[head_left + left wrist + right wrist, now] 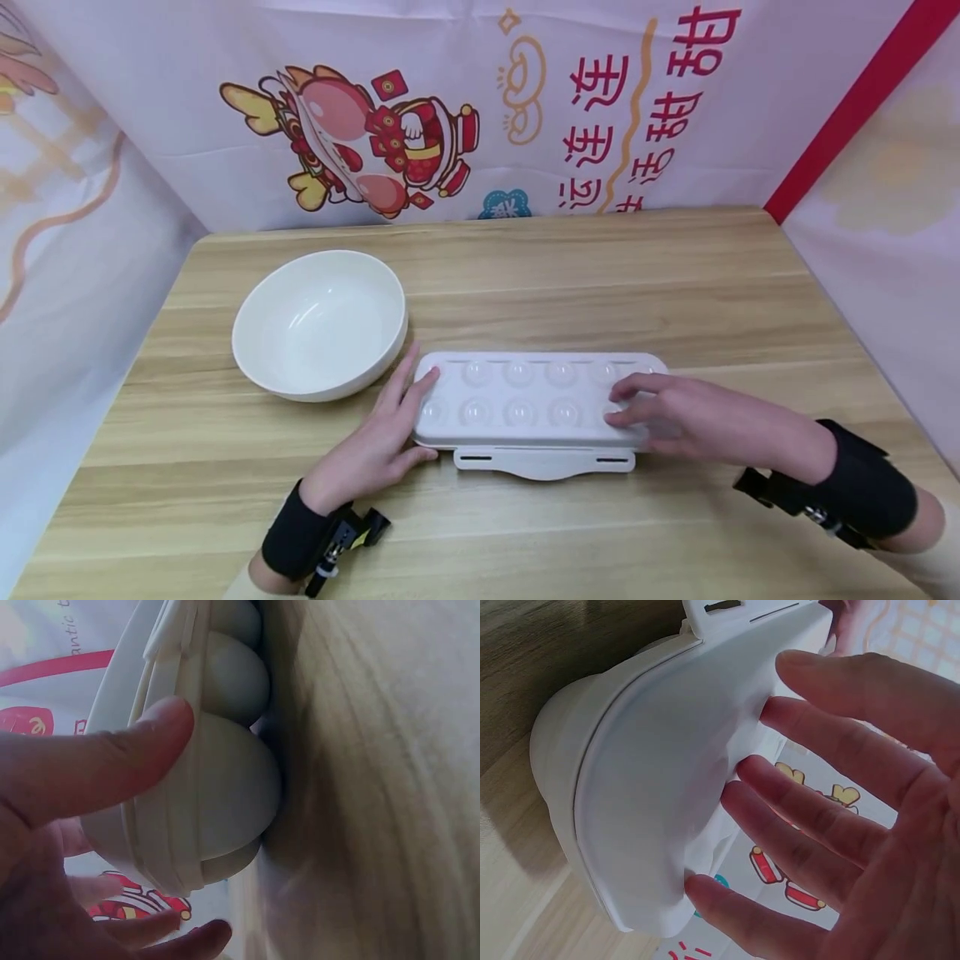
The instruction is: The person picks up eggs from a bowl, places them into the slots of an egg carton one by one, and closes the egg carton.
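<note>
A white plastic egg box (540,396) with its lid on lies on the table, its lid dotted with rounded bumps. A locking flap (543,461) sticks out flat along its front side. My left hand (378,437) holds the box's left end, thumb at the front corner and index finger on the lid. In the left wrist view, that thumb (169,724) presses the rim above the rounded egg cups (236,784). Over the right end, my right hand (686,412) touches the lid with spread, slightly bent fingertips. The box's inside is hidden.
A white bowl (318,325) stands behind and left of the egg box, close to the left fingertips. Printed cloth (450,108) hangs behind the wooden table (525,542) and along both its sides.
</note>
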### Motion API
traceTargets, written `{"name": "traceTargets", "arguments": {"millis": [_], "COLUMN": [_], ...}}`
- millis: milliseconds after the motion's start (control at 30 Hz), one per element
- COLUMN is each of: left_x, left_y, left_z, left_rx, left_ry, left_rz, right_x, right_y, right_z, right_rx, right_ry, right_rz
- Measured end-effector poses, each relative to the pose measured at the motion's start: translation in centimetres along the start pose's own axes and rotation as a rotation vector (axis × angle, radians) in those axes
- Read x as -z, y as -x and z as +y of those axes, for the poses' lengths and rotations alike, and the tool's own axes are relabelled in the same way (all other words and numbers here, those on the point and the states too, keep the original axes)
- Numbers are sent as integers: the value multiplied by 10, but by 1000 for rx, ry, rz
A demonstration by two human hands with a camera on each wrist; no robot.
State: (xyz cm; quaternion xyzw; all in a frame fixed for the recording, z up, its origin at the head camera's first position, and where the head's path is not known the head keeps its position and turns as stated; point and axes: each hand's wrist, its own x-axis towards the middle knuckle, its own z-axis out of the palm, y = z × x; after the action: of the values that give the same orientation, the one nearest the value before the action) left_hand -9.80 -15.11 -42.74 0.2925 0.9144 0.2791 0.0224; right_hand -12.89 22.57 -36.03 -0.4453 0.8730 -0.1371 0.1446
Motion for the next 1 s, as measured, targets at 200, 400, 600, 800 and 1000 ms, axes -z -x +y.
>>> {"name": "traceTargets", "arguments": {"millis": [200, 400, 600, 800, 1000], "left_x": [1, -2, -5, -8, -8], "left_y": [-1, 2, 9, 13, 16], "left_z": [1, 2, 6, 12, 19], "left_rx": [-51, -49, -38, -13, 14], "left_ry": [-63, -121, -188, -279, -371], "left_rz": [5, 23, 53, 49, 21], "right_x": [0, 2, 1, 3, 1], "right_y": [-1, -2, -3, -9, -18], "right_z": [-1, -3, -2, 2, 7], "right_rx": [-44, -70, -29, -31, -69], "right_ry": [-24, 31, 138, 135, 109], "right_rz": [-37, -39, 29, 58, 114]}}
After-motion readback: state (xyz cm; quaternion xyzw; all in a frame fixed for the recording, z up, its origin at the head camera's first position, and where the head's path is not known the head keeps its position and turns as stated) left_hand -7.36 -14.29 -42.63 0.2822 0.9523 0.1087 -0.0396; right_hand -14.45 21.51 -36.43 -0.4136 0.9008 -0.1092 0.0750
